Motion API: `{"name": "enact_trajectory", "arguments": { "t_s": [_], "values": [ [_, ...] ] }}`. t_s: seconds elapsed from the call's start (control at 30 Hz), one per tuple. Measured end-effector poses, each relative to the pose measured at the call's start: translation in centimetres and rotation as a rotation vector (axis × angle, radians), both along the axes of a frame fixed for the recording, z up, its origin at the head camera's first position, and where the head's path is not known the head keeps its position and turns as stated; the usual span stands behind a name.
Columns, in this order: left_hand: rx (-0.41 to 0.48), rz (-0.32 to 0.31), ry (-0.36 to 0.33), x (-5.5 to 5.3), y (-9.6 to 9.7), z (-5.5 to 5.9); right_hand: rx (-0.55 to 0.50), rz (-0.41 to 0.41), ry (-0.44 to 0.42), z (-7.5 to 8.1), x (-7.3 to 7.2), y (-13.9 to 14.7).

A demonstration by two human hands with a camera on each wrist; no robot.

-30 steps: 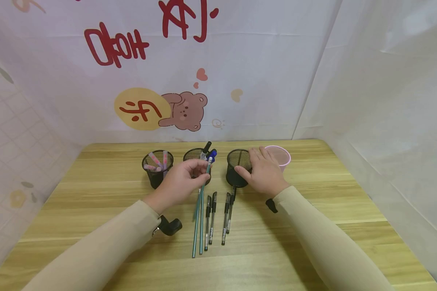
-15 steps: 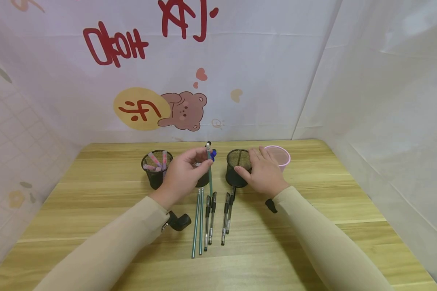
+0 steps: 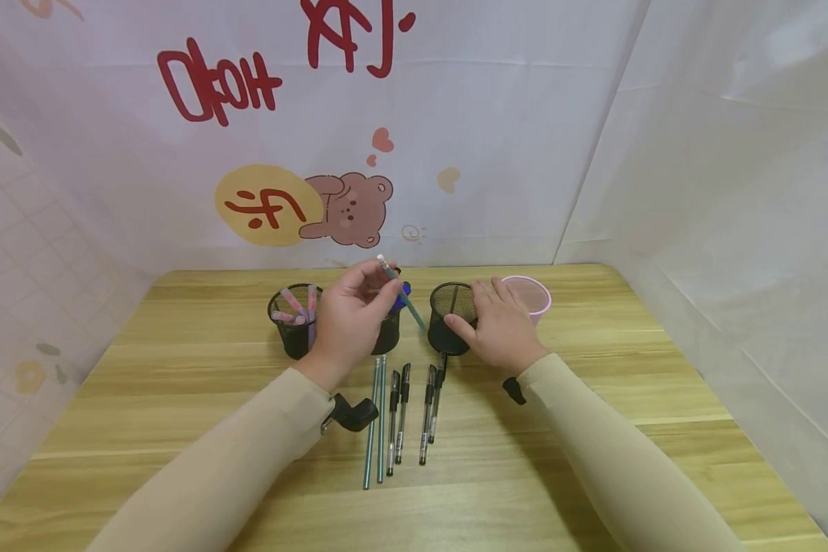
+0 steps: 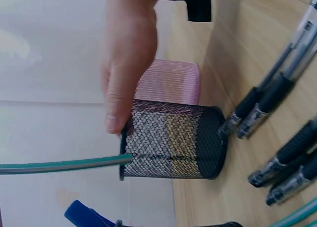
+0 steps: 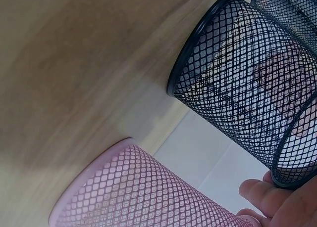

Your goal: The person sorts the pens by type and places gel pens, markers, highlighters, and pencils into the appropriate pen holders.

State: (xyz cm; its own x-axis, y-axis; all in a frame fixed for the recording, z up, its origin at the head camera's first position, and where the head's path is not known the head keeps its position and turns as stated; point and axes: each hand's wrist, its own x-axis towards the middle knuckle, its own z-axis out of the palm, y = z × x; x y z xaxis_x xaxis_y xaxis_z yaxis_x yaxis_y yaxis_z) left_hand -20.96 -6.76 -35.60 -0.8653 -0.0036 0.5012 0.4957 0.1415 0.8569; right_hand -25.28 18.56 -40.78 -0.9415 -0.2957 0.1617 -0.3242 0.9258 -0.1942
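In the head view my left hand (image 3: pixel 352 314) pinches a green pencil (image 3: pixel 407 299) between thumb and fingers, its white eraser end up. The pencil slants down to the right; in the left wrist view its lower end overlaps the rim of a black mesh pen cup (image 4: pixel 168 143). My right hand (image 3: pixel 500 326) rests at that cup's right rim, thumb across the front edge and fingers stretched toward the back. In the right wrist view its fingertips (image 5: pixel 257 192) show beside the black rim, close to a pink mesh cup (image 5: pixel 143 187).
At left stands a black mesh cup (image 3: pixel 293 330) of pink-patterned sticks. Another mesh cup (image 3: pixel 389 337) holding blue and black pens is partly behind my left hand. Two green pencils (image 3: pixel 376 422) and several black gel pens (image 3: pixel 428 414) lie in front. A white curtain (image 3: pixel 490 115) backs the table.
My left hand has moved up and right with the pencil, away from the two lying pencils. The pencil's lower end has swung right toward the black cup. My right hand has stayed put.
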Motion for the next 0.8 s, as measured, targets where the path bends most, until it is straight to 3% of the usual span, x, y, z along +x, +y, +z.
{"name": "enact_trajectory", "arguments": {
  "t_s": [0.13, 0.27, 0.57, 0.8],
  "values": [
    [0.057, 0.037, 0.047, -0.3, 0.3, 0.1, 0.002, 0.002, -0.002, 0.1, 0.0, 0.0],
    [0.109, 0.03, 0.058, -0.6, 0.7, 0.1, 0.001, 0.004, 0.002, 0.1, 0.0, 0.0],
    [0.183, 0.008, 0.03, -1.4, 1.9, -1.0, -0.007, 0.008, 0.01, -0.1, -0.1, 0.1],
    [0.155, 0.016, -0.018, -1.7, 2.9, -2.1, -0.006, 0.01, 0.017, 0.0, 0.0, 0.2]
  ]
}}
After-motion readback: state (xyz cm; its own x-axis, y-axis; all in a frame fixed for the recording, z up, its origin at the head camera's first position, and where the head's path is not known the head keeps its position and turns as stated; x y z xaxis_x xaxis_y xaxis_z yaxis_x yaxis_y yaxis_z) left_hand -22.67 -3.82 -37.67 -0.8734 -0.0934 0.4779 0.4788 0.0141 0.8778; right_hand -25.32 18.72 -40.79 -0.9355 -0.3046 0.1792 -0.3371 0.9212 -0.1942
